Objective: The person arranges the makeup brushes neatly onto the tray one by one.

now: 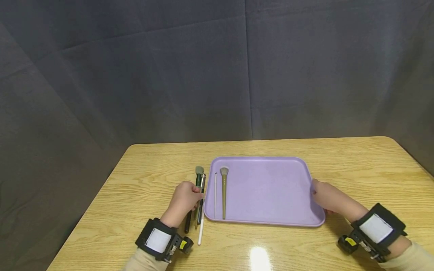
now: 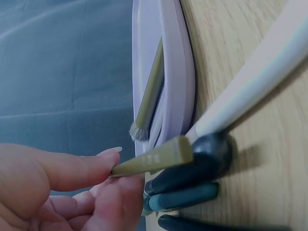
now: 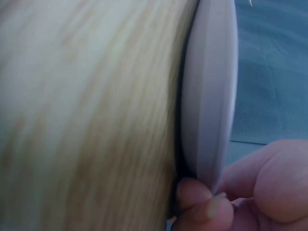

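My left hand (image 1: 184,195) is over several makeup brushes lying left of the lilac tray (image 1: 268,192). Between thumb and fingers it pinches an olive-handled brush (image 2: 156,160), whose handle end points at the camera in the left wrist view. Its bristles are not visible there. At the tray's right side, my right hand (image 1: 329,195) grips the rim, thumb above and fingertips curled under the edge (image 3: 211,106). Inside the tray, near its left wall, lie a thin white brush (image 1: 215,195) and another olive-handled brush (image 1: 224,194) with pale bristles.
Beside the tray's left edge lie a white-handled brush (image 1: 200,233), a black handle (image 1: 187,223) and a green brush (image 1: 199,171), close together on the wooden table (image 1: 142,180). A dark curtain (image 1: 190,82) hangs behind the table.
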Available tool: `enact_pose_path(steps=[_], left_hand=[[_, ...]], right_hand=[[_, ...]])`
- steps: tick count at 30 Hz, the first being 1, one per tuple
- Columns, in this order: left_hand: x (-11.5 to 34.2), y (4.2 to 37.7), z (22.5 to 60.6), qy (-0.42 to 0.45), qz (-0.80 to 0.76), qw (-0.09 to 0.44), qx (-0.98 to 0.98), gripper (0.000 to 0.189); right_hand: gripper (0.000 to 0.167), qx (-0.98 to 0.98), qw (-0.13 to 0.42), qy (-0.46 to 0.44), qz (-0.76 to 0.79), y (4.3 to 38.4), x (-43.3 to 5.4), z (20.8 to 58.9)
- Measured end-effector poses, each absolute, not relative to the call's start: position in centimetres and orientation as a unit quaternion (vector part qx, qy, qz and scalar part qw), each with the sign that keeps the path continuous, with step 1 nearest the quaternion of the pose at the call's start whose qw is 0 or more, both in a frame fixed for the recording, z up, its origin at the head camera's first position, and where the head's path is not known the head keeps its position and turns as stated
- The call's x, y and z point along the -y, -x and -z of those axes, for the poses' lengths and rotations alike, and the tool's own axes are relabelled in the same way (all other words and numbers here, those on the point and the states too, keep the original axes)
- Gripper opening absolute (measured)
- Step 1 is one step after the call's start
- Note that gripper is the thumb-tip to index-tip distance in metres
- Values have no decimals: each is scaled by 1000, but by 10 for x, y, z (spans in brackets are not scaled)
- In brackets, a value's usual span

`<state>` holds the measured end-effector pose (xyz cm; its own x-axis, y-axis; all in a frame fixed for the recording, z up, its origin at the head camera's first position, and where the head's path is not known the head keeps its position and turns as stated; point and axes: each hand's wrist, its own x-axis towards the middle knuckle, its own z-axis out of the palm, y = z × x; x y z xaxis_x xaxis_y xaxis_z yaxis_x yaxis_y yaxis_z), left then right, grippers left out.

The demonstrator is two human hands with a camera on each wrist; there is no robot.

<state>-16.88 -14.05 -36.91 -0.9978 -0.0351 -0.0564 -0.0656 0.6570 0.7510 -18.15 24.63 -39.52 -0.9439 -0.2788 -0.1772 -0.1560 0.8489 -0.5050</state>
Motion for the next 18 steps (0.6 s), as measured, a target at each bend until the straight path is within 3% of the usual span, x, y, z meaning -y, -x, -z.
enact_pose_path(steps=[18], left_hand=[[127,173,368,17,-396,21,-918,13]], right_hand=[[36,-956,129,102,242,182,-244,393]])
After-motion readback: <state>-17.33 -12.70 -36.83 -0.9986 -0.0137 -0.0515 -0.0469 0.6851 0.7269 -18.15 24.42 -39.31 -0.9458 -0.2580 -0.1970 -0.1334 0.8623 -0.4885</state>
